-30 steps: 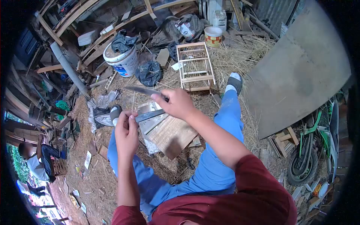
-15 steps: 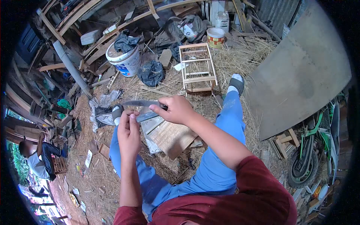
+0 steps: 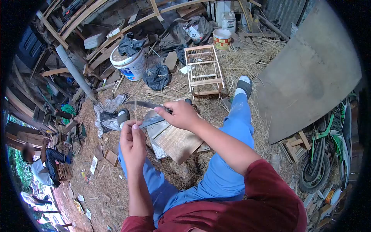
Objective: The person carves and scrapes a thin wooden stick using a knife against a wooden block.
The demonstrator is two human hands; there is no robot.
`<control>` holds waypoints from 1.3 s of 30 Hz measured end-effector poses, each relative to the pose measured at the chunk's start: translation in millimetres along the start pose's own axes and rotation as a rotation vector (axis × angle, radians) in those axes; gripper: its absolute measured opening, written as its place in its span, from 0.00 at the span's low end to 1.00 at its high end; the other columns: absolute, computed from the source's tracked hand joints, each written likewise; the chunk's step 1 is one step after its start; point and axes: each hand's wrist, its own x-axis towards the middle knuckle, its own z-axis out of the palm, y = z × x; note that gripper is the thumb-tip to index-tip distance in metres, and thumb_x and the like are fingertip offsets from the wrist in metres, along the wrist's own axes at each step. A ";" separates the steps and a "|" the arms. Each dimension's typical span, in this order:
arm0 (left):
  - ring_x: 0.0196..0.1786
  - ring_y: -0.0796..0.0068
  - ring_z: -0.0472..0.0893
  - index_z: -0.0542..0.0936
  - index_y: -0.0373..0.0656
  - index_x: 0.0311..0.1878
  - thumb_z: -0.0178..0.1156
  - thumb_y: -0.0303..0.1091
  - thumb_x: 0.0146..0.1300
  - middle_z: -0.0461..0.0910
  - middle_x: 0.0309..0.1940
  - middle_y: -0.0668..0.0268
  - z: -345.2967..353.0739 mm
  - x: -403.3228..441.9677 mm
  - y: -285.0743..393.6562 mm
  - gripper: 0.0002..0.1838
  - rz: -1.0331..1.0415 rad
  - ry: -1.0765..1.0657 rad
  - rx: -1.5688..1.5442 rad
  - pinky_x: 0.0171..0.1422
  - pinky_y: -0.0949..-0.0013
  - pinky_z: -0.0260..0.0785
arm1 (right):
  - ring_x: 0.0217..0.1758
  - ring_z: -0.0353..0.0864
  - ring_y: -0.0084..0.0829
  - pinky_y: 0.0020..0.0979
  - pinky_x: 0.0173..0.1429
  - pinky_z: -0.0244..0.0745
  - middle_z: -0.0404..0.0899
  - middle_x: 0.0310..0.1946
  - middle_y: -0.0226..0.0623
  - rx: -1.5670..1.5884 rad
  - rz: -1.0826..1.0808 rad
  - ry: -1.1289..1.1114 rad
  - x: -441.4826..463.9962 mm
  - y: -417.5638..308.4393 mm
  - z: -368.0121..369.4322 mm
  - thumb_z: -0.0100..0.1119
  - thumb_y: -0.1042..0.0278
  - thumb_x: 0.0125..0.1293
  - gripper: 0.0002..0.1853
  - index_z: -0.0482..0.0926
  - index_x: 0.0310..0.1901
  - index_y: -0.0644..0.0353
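Note:
A dark-handled knife (image 3: 146, 104) is gripped in my right hand (image 3: 178, 114), its blade pointing left. My left hand (image 3: 133, 143) pinches a thin pale stick (image 3: 135, 111) that stands upright, and the blade's far part is at its upper end. Below the hands a second, wider blade (image 3: 152, 120) lies over a wooden board (image 3: 179, 141) between my legs. A pale slatted wooden frame (image 3: 203, 71) with thin rods stands on the straw ahead.
A large white bucket (image 3: 129, 63) and a black plastic bag (image 3: 156, 76) are ahead left. A small bucket (image 3: 222, 39) stands beyond the frame. At right are a large grey sheet (image 3: 305, 77) and a motorbike (image 3: 319, 158). A seated person (image 3: 44, 164) is far left.
The knife's blade has swung from lower down by my left fingers to the stick's upper end. The stick now shows upright above my left fingers. The view has shifted slightly.

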 end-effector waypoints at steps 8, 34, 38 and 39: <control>0.43 0.78 0.80 0.74 0.43 0.55 0.52 0.31 0.80 0.78 0.38 0.66 -1.3 31.6 -0.7 0.06 0.184 0.287 -0.549 0.60 0.62 0.80 | 0.22 0.76 0.31 0.39 0.32 0.71 0.76 0.16 0.38 0.381 0.198 -0.116 10.9 25.2 23.1 0.57 0.30 0.69 0.36 0.81 0.25 0.64; 0.60 0.59 0.83 0.72 0.42 0.62 0.58 0.33 0.77 0.80 0.55 0.57 -44.5 45.5 -46.0 0.15 0.119 0.479 -0.751 0.67 0.56 0.79 | 0.33 0.71 0.15 0.25 0.39 0.69 0.77 0.27 0.23 0.532 0.088 -0.046 6.4 12.7 0.2 0.63 0.60 0.74 0.12 0.80 0.40 0.60; 0.66 0.56 0.78 0.65 0.41 0.72 0.61 0.34 0.75 0.76 0.61 0.50 -52.7 32.6 -35.4 0.27 0.077 0.594 -0.617 0.71 0.56 0.74 | 0.30 0.69 0.14 0.24 0.36 0.67 0.74 0.25 0.20 0.684 0.198 -0.068 3.3 -3.0 -6.0 0.62 0.61 0.75 0.10 0.78 0.39 0.59; 0.67 0.56 0.77 0.61 0.41 0.75 0.63 0.34 0.74 0.75 0.62 0.49 -50.9 28.2 -27.5 0.31 0.053 0.721 -0.546 0.70 0.57 0.74 | 0.29 0.68 0.13 0.23 0.34 0.66 0.73 0.25 0.19 0.712 0.211 -0.083 2.9 -4.5 -6.8 0.62 0.61 0.75 0.10 0.78 0.38 0.59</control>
